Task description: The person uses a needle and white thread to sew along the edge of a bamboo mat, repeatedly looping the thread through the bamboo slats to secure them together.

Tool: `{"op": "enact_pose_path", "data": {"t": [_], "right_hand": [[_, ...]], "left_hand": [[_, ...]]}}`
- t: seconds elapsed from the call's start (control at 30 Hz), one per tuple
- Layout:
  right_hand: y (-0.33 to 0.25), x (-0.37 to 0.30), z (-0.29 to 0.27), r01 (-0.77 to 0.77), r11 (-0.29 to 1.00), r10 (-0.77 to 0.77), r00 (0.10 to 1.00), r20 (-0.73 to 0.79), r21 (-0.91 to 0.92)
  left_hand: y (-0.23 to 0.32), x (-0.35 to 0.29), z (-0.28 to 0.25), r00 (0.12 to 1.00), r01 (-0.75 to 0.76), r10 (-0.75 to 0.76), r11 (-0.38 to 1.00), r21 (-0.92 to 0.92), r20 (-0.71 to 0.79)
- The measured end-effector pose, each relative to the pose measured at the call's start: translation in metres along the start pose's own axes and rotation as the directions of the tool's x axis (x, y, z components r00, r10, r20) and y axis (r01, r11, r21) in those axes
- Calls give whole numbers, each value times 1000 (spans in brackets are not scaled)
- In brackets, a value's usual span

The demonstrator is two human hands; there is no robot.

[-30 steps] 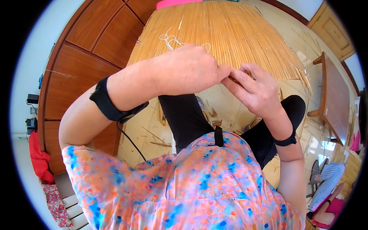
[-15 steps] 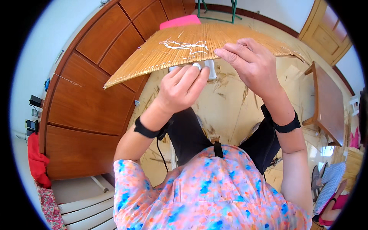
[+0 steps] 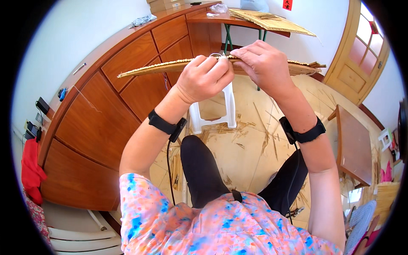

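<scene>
A long mat of thin golden stalks (image 3: 151, 69) spans the space before me, now seen nearly edge-on, its stalk ends in a row along the top. My left hand (image 3: 205, 77) is closed at the middle of that edge, with white string (image 3: 222, 55) at its thumb and forefinger. Right beside it, my right hand (image 3: 264, 63) pinches the same edge between thumb and fingers. The fingertips of both hands nearly meet. What lies inside the left palm is hidden.
Beyond the mat stands a white plastic stool (image 3: 231, 105). Wooden cabinets (image 3: 100, 117) line the left side. A low wooden table (image 3: 354, 144) is at the right. Another stalk mat (image 3: 276, 22) lies on the desk at the back. Stalk scraps litter the floor. Part of another person shows at lower right.
The mat has tilted from showing its broad face to nearly edge-on. My left hand has risen to the edge, and the right has shifted slightly left. The view has lifted, showing the desk.
</scene>
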State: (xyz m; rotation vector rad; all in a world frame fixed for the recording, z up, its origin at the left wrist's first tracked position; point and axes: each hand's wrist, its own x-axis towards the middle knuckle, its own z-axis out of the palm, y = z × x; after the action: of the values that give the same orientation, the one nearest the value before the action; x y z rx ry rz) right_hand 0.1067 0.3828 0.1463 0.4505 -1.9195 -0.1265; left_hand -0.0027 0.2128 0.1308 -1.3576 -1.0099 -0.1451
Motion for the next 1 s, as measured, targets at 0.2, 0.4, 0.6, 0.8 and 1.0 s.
{"op": "enact_pose_path", "data": {"t": [0.2, 0.4, 0.6, 0.8, 1.0], "right_hand": [[3, 18, 15, 16, 995, -14, 1000, 17, -98], [12, 31, 17, 9, 992, -7, 1000, 17, -124], [3, 33, 22, 16, 991, -14, 1000, 18, -136], [-6, 38, 24, 37, 976, -9, 991, 132, -215], [6, 42, 31, 78, 967, -67, 996, 54, -244]], "left_hand": [[-12, 5, -18, 988, -147, 151, 984, -98, 35], [0, 3, -20, 994, 79, -95, 961, -267, -49], [14, -6, -27, 769, 591, -574, 471, -655, 282], [13, -5, -37, 613, 624, -675, 94, -776, 411], [28, -52, -121, 285, 713, -832, -147, -686, 475]]}}
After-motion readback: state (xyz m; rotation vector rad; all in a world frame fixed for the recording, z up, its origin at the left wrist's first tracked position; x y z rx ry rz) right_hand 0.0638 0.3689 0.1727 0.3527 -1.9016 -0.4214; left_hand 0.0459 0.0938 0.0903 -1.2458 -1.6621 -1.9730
